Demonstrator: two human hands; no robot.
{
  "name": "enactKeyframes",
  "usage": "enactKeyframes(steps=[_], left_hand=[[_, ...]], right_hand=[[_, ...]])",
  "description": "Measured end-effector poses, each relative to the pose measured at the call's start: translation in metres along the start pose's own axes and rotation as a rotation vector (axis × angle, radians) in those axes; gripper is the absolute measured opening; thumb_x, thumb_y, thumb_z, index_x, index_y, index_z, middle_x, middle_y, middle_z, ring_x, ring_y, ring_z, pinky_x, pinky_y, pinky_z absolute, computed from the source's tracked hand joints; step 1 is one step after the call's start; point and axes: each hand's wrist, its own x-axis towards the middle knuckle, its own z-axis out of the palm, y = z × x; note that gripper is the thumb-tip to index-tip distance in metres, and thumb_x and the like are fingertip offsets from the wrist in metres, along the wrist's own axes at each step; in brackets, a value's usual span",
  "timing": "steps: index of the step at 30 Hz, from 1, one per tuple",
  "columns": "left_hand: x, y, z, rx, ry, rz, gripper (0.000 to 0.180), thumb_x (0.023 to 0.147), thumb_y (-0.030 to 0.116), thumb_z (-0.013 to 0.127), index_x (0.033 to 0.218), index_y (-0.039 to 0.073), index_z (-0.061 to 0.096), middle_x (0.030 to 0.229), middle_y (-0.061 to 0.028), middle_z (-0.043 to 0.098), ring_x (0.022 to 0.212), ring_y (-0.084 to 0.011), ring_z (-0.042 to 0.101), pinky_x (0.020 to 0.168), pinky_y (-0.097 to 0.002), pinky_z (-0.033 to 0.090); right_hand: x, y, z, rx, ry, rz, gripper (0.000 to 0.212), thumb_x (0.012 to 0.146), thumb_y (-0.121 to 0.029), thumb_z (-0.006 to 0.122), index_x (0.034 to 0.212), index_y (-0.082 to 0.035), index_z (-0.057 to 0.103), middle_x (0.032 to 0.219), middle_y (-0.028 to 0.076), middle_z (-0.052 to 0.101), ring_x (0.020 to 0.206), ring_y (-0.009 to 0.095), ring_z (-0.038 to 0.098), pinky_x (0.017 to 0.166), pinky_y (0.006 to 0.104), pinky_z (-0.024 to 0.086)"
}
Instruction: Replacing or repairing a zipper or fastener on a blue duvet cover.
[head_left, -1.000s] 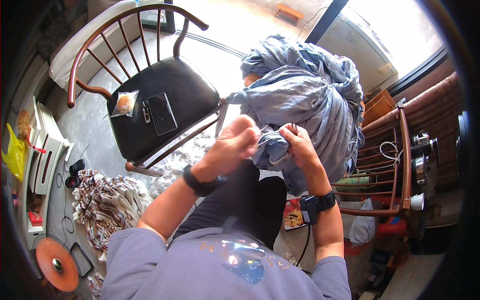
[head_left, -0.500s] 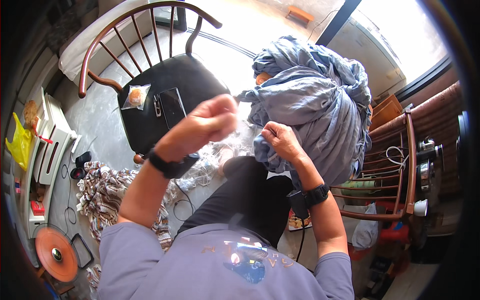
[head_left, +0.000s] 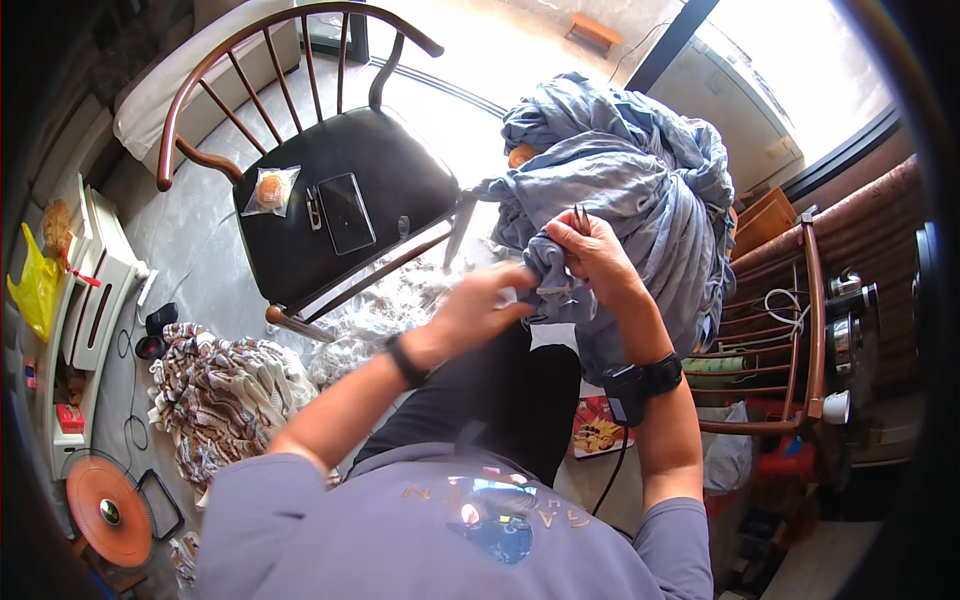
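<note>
Cloth [head_left: 630, 180], a heap of blue-grey fabric, lies piled in front of you with one bunched edge pulled down toward your lap, where your right hand [head_left: 590, 255] is closed around the fold with a thin dark pin-like tool standing up between the fingers. Your left hand [head_left: 480, 305] is blurred; it touches the same fold, fingers curled, but how tight you cannot tell. Further left stands a dark wooden chair [head_left: 300, 260] carrying a phone [head_left: 345, 212] and a wrapped snack [head_left: 268, 190], with patterned fabric [head_left: 220, 385] on the floor below it.
</note>
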Motion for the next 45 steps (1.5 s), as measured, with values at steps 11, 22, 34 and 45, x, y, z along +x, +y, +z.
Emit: enactKeyframes(steps=[11,22,34,45], left_hand=[[0.082,0.011,0.023,-0.385,-0.092,-0.137,0.02,0.086,0.018,0.062,0.091,-0.001,0.063,0.078,-0.0015,0.063,0.07,-0.0041,0.054,0.06,-0.0206,0.045],[0.098,0.002,-0.003,-0.52,-0.424,-0.283,0.023,0.083,0.027,0.068,0.09,0.007,0.059,0.075,0.0036,0.059,0.066,-0.0035,0.055,0.059,-0.0182,0.045],[0.09,-0.001,-0.012,-0.507,-0.207,-0.287,0.02,0.083,0.023,0.068,0.084,0.005,0.058,0.075,0.0007,0.06,0.065,-0.004,0.054,0.059,-0.0182,0.042],[-0.022,-0.016,-0.064,-0.976,-0.09,-0.636,0.015,0.085,0.014,0.063,0.091,0.006,0.052,0.082,0.0002,0.054,0.071,-0.006,0.051,0.065,-0.0186,0.042]], right_hand=[[-0.042,0.033,0.007,-0.323,0.377,-0.418,0.02,0.076,-0.011,0.069,0.088,0.001,0.059,0.069,-0.004,0.056,0.063,0.004,0.047,0.056,0.0228,0.042],[-0.045,0.002,-0.063,0.169,0.233,-0.177,0.018,0.082,-0.011,0.064,0.096,-0.001,0.06,0.083,0.002,0.063,0.075,0.009,0.059,0.069,0.0223,0.048],[-0.015,-0.008,-0.046,0.022,-0.045,0.002,0.02,0.079,-0.009,0.068,0.096,-0.01,0.058,0.075,-0.008,0.054,0.066,-0.002,0.046,0.053,0.0148,0.034],[-0.006,0.041,0.014,-0.843,0.354,-0.51,0.018,0.075,-0.009,0.068,0.087,-0.003,0.055,0.068,0.01,0.057,0.063,0.01,0.05,0.058,0.0275,0.042]])
